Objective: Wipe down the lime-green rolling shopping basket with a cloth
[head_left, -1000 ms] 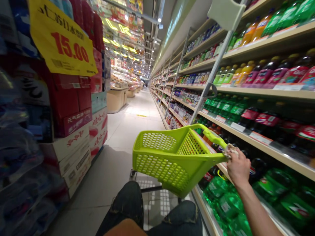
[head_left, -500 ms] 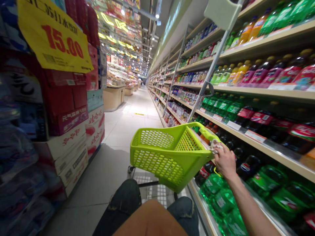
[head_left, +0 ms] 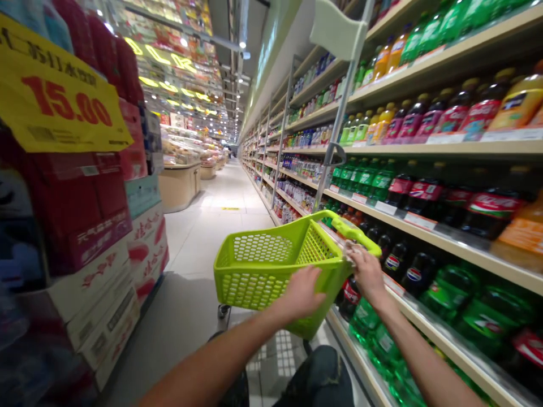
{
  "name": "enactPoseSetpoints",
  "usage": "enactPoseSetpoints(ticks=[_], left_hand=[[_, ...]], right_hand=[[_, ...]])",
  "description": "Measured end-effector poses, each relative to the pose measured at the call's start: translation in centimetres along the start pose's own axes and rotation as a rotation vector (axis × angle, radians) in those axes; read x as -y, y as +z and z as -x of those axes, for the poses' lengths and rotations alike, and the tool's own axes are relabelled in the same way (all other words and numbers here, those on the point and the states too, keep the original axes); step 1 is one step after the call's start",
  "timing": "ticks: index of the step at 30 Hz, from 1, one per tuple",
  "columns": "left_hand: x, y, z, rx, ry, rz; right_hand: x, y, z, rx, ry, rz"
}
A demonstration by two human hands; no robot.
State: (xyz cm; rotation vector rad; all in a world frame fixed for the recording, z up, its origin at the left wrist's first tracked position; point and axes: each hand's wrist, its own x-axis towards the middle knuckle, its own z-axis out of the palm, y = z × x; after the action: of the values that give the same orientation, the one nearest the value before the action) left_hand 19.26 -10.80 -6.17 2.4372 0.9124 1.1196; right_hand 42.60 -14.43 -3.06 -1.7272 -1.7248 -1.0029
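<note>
A lime-green shopping cart [head_left: 250,288] with perforated basket walls stands right before me, its handle [head_left: 352,230] toward the drink shelves. My right hand [head_left: 368,277] is closed around a crumpled whitish cloth or tissue [head_left: 350,252], at the near end of the handle. Whether the cloth presses against the handle is hard to make out. My left hand [head_left: 302,293] reaches across in front of the basket's near side, thumb apart from the fingers and nothing seen in it. From this angle I cannot tell if it touches the cart.
Shelves of soda bottles [head_left: 424,192] run along the right, close to the cart. Stacked drink cartons [head_left: 106,305] rise on the left under a yellow price sign [head_left: 63,90]. Between them a tiled aisle [head_left: 212,226] leads past wooden display counters [head_left: 178,186].
My left arm has come into view, its hand now before the basket. My right hand, still with the cloth, and the cart appear further left as the view has shifted.
</note>
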Motion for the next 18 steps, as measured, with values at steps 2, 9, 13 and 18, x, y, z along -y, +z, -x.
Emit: enactPoseSetpoints(ticks=[2,9,13,18], left_hand=[[2.0,-1.7,0.0,0.072,-0.143,-0.193],[8.0,-4.2,1.2,0.337,-0.265,-0.525],[7.2,-4.2,1.2,0.384,-0.245,-0.545],[7.6,-4.9,2.0,0.364,-0.264,-0.618]], right_hand=[[1.5,0.9,-0.1,0.001,-0.111,-0.062],[-2.4,0.2,-0.1,-0.168,0.134,0.077],[1.8,1.0,0.3,-0.085,-0.068,-0.023],[2.2,1.1,-0.3,-0.061,-0.073,-0.026]])
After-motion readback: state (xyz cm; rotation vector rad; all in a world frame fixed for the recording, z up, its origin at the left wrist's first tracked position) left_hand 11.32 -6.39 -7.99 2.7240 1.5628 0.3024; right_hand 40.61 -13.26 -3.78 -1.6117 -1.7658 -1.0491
